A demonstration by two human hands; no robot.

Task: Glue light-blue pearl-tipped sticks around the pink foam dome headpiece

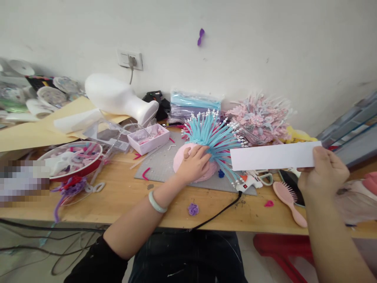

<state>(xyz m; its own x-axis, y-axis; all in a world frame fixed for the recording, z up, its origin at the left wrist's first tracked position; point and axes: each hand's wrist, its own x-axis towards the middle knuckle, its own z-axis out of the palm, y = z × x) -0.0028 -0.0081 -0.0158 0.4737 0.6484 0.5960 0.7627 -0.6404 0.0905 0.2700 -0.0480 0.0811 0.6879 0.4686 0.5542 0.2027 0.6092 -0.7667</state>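
My left hand [193,163] lies on top of a pink dome-shaped base [179,159], fingers spread over it and fingertips at the roots of the blue stems. From the base fans out a bunch of light-blue fuzzy stems [206,131], tipped with pearl-like beads. My right hand [326,171], raised at the right, pinches one end of a white paper strip [272,156]. The strip's free end reaches over to the edge of the blue stems. Below that end, a white glue gun [247,184] lies on the grey cutting mat [159,169].
Left of the mat are a pink box [150,139] with small bits and a red-rimmed bowl [88,173]. Behind stand a white mannequin head [110,94] and a pink flowery piece [260,122]. A pink hairbrush [290,200] lies at right. A black cord [219,214] crosses the table's front edge.
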